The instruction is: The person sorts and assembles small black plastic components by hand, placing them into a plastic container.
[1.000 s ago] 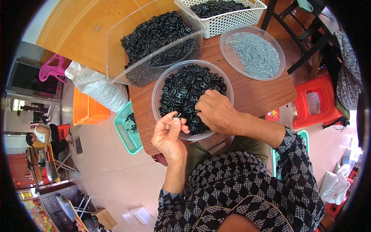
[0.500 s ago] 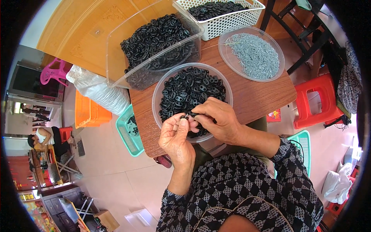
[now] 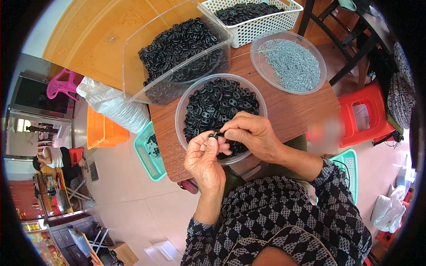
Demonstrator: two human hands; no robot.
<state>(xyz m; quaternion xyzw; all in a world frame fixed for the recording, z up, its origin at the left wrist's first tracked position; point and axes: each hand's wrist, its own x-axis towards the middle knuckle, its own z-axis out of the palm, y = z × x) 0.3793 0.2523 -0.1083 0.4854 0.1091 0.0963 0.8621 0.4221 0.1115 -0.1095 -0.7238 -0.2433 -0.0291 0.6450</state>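
Observation:
Just above the near rim of a clear round tub (image 3: 179,133), my two hands meet fingertip to fingertip. Thumb and fingers of my left hand (image 3: 205,160) pinch a small black two-hole plastic piece (image 3: 212,135), with a tiny shiny bit at its edge. Beside it, the fingers of my right hand (image 3: 255,135) are closed in a pinch; whatever is between them is mostly hidden. Many similar black two-hole pieces (image 3: 217,102) fill the tub. Silver screws (image 3: 290,64) lie heaped on a shallow clear round tray (image 3: 321,79) at the far right.
A large clear bin (image 3: 128,80) of black pieces and a white perforated basket (image 3: 266,32) stand at the back of the wooden table (image 3: 293,106). Green baskets (image 3: 156,173) flank the table. A red stool (image 3: 364,115) is at right; another person (image 3: 53,157) sits far left.
My hands have shifted very slightly, still pinching close together. My right fingertips have drawn a little rightward from the piece. The person at far left has moved an arm and head.

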